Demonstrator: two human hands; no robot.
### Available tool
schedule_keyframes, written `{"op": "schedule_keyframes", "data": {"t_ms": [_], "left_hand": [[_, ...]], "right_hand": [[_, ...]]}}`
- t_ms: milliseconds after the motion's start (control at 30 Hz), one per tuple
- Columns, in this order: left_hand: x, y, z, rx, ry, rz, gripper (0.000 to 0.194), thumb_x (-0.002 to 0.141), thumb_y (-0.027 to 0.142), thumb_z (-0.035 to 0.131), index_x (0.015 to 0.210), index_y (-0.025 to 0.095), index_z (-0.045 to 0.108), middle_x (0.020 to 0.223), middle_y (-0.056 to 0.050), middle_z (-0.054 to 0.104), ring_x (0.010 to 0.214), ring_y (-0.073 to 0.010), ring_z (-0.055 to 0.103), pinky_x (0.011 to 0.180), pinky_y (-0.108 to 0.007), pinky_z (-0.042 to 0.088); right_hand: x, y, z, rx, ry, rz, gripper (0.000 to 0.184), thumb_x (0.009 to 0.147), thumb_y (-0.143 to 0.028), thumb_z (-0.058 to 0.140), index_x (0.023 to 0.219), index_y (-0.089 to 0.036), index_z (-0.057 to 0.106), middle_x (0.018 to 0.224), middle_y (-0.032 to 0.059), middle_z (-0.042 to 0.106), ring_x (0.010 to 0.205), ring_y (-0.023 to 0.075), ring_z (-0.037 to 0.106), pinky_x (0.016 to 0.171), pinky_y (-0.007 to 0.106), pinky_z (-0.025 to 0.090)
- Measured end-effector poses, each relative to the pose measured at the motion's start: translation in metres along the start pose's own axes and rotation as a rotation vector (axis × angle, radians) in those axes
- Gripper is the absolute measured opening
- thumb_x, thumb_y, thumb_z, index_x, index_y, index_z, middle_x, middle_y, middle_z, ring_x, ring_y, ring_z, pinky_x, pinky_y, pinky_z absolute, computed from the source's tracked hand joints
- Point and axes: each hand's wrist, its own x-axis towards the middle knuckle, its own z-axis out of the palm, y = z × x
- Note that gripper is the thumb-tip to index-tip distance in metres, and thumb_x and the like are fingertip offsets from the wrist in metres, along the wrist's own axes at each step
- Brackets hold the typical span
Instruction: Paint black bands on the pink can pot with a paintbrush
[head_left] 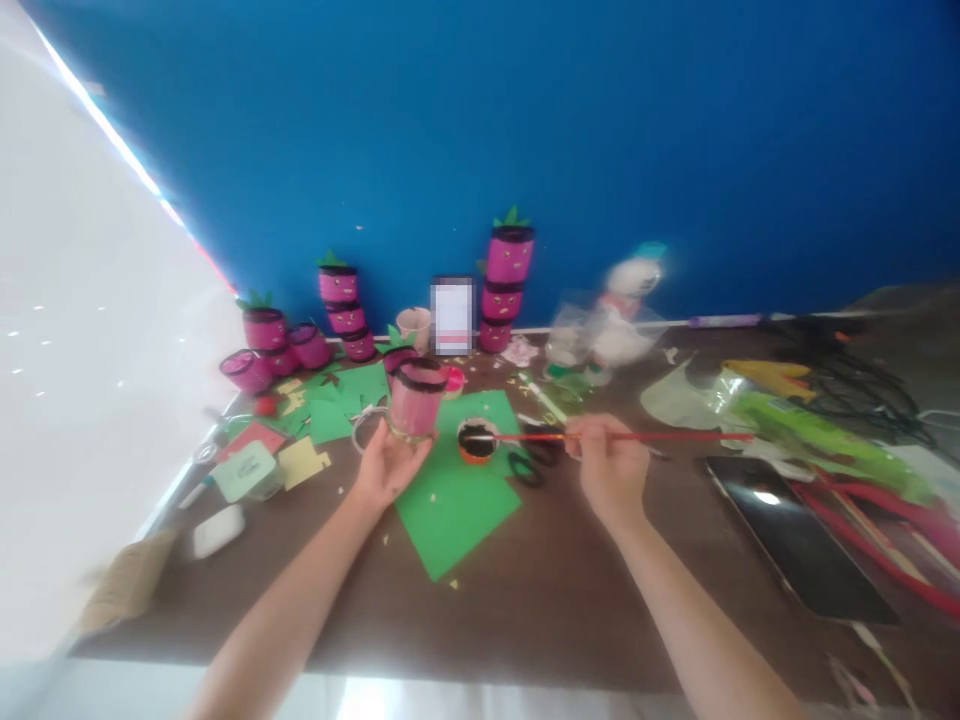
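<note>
My left hand point(391, 462) is closed round the lower part of a pink cup point(416, 402) with a dark painted rim, held upright above the table. In my right hand point(611, 468) a long red paintbrush point(675, 436) is pinched level, its tip pointing left. That tip is over or in a small open pot of black paint point(477, 442) with an orange base; I cannot tell whether it touches the paint. The pot sits on green paper point(457, 520). Dark-handled scissors point(526, 467) lie between the pot and my right hand.
Stacked magenta cups with faces and green leaves point(508, 290) stand along the blue wall point(480, 130). A white figure point(626, 310) is behind my right hand. At right lie a smartphone point(795, 540) and green packaging point(832, 440); at left, a white case point(219, 530) and paper scraps point(301, 465).
</note>
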Motion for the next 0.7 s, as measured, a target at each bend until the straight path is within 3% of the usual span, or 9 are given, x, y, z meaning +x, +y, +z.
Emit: {"op": "schedule_keyframes", "data": {"t_ms": [333, 567, 700], "left_hand": [[0.002, 0.0004, 0.0048, 0.016, -0.015, 0.042, 0.051, 0.089, 0.05, 0.034, 0.123, 0.015, 0.05, 0.096, -0.012, 0.064, 0.088, -0.0156, 0.064, 0.069, -0.019, 0.054], [0.0028, -0.0025, 0.0008, 0.045, -0.002, 0.035, 0.041, 0.088, 0.031, 0.047, 0.124, 0.014, 0.048, 0.097, -0.012, 0.063, 0.09, -0.0148, 0.064, 0.073, -0.017, 0.054], [0.0021, -0.0024, 0.0022, 0.049, 0.021, 0.026, 0.039, 0.09, 0.029, 0.044, 0.125, 0.014, 0.047, 0.097, -0.013, 0.063, 0.09, -0.0148, 0.064, 0.072, -0.017, 0.054]], "right_hand": [[-0.0064, 0.0059, 0.0032, -0.213, -0.216, -0.205, 0.023, 0.087, -0.028, 0.045, 0.067, -0.021, 0.052, 0.061, -0.0009, 0.053, 0.057, 0.0134, 0.052, 0.056, 0.027, 0.043], [-0.0062, 0.0005, 0.004, -0.299, -0.285, -0.26, 0.023, 0.086, -0.025, 0.047, 0.064, -0.021, 0.05, 0.062, 0.0002, 0.052, 0.061, 0.0152, 0.051, 0.06, 0.029, 0.042], [-0.0077, -0.0016, 0.0042, -0.276, -0.268, -0.282, 0.023, 0.086, -0.025, 0.046, 0.064, -0.022, 0.051, 0.062, 0.0005, 0.052, 0.062, 0.0156, 0.051, 0.06, 0.03, 0.042]]}}
